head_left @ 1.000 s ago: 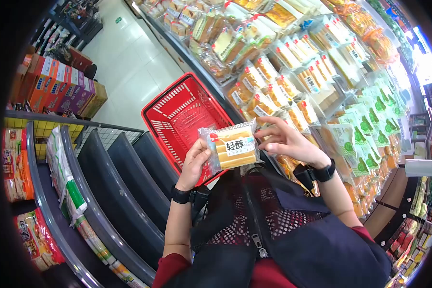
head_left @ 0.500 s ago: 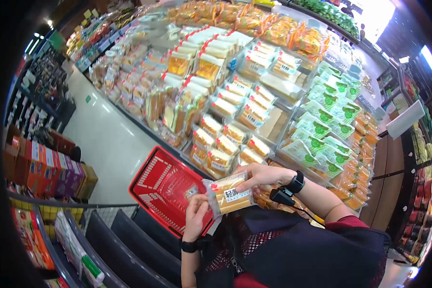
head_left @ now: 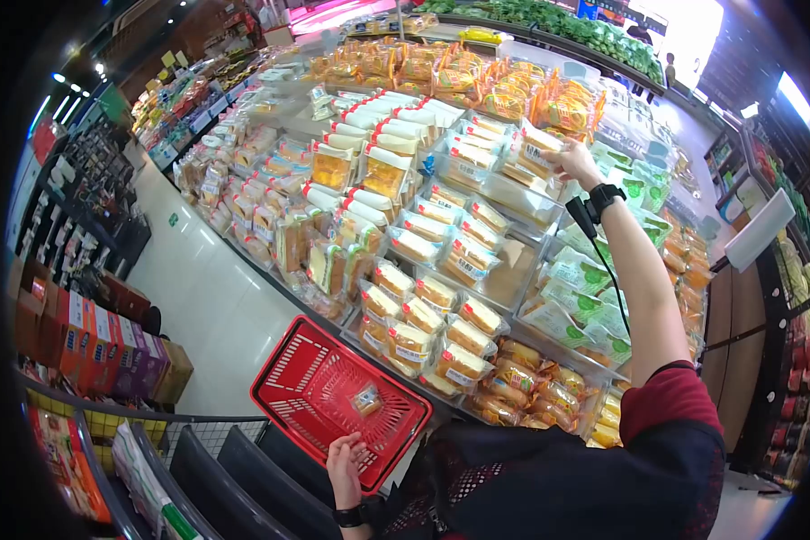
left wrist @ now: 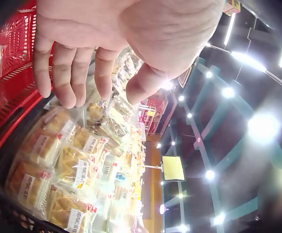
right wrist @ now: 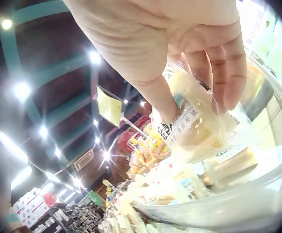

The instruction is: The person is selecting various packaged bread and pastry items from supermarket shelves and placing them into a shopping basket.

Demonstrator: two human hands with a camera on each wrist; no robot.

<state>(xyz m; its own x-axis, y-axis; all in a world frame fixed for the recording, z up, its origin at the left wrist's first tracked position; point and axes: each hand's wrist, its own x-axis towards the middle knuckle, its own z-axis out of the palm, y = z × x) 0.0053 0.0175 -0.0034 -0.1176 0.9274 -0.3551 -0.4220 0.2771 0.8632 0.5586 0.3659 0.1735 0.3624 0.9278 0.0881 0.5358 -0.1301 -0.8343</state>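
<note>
One clear-wrapped pack of pale yellow bread with a white printed label point(head_left: 535, 147) is pinched between the thumb and fingers of the right hand point(head_left: 574, 162), well beyond and to the right of the red slotted plastic basket point(head_left: 288, 367). In the head view its upper edge slants down toward the hand, away from the basket; in the right wrist view its printed strip climbs obliquely from lower left to upper right, while its full long axis cannot be made out. The left hand point(head_left: 344, 463), at the basket's near edge, holds nothing: its fingers point(left wrist: 63, 77) hang loosely bent, some close together, the thumb apart. I count one basket, one small clear-wrapped pack with a white label point(head_left: 366, 400) lying in it, one held pack and two black wrist straps point(head_left: 607, 196). Cream-coloured wrapped loaves with red corners point(head_left: 423, 317) lie just beyond the basket; green-and-white printed packs point(head_left: 571, 283) and brown rounded buns in clear film point(head_left: 513, 378) lie to its right. These overlap too much for a sure count. The right hand covers part of the held pack, glare washes out its film, and whether it touches the packs beneath is unclear.
</note>
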